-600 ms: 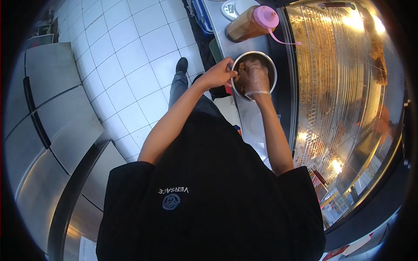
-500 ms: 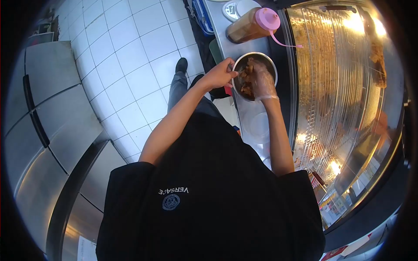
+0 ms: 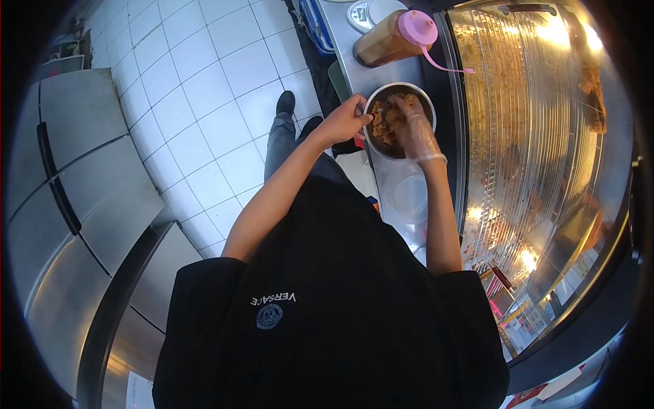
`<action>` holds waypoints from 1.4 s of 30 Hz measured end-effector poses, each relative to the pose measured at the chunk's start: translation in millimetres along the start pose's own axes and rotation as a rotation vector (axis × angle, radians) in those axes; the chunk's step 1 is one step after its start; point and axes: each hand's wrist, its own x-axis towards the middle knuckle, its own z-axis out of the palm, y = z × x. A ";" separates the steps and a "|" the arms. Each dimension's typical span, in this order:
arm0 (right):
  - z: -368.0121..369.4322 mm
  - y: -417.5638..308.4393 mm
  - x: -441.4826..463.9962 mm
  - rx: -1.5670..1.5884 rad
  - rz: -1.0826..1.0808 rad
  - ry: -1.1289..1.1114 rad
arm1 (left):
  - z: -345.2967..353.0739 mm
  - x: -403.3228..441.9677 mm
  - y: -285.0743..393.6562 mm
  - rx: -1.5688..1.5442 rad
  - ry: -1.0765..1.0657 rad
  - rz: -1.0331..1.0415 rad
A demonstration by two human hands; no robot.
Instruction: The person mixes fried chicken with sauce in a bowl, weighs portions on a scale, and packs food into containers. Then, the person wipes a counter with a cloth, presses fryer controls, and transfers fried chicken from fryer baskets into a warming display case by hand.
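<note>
A round metal bowl (image 3: 430, 109) stands on the narrow steel counter. Brown pieces of food (image 3: 383, 127) lie inside it. My left hand (image 3: 347, 121) pinches the bowl's left rim between thumb and fingers. In a clear plastic glove, my right hand (image 3: 415, 129) reaches into the right side of the bowl, its fingers bent down among the pieces. Whether those fingertips hold a piece cannot be made out.
Beyond the bowl lies a sauce bottle (image 3: 385, 42) with a pink cap, near a white scale (image 3: 359, 15). A clear round lid or tub (image 3: 410, 198) is nearer me. On the right stands a lit glass cabinet (image 3: 504, 136) with wire racks.
My right hand has shifted right and slightly toward me inside the bowl, uncovering more of the food, which has been moved around. My left hand stays at the rim.
</note>
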 end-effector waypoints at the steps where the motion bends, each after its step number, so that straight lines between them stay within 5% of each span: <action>1: -1.6 -9.8 -4.7 -0.063 -0.042 0.010 | 0.2 -0.6 0.5 -0.007 -0.001 0.006; 5: 32.8 -17.8 -2.6 -0.212 0.075 0.117 | 4.0 5.4 -6.4 -0.026 0.032 0.091; 9: 12.4 -1.1 17.2 0.173 0.258 -0.061 | 1.8 -0.7 -3.0 -0.007 0.045 0.077; 12: -18.7 -28.4 -3.3 -0.046 0.018 0.020 | -1.2 3.0 -8.7 -0.024 0.061 0.089; 17: 31.0 -19.4 -4.5 -0.049 0.287 0.124 | 3.3 1.4 -3.6 -0.053 0.051 0.096; 24: -1.7 -7.7 1.1 0.225 0.053 0.116 | 4.6 0.1 -11.8 -0.045 0.050 0.111; 28: 27.7 -32.1 8.3 -0.217 0.235 0.087 | 7.6 4.2 -15.3 -0.049 0.028 0.095; 34: 8.3 3.8 5.0 0.214 0.262 -0.015 | 4.5 6.7 -8.5 -0.070 0.017 0.063; 37: 1.7 -33.4 -2.3 -0.044 0.091 0.140 | 3.8 5.2 -5.9 -0.072 -0.001 0.059; 42: 21.8 -27.7 15.6 0.090 0.275 0.129 | -1.8 6.9 -0.8 -0.087 -0.054 0.018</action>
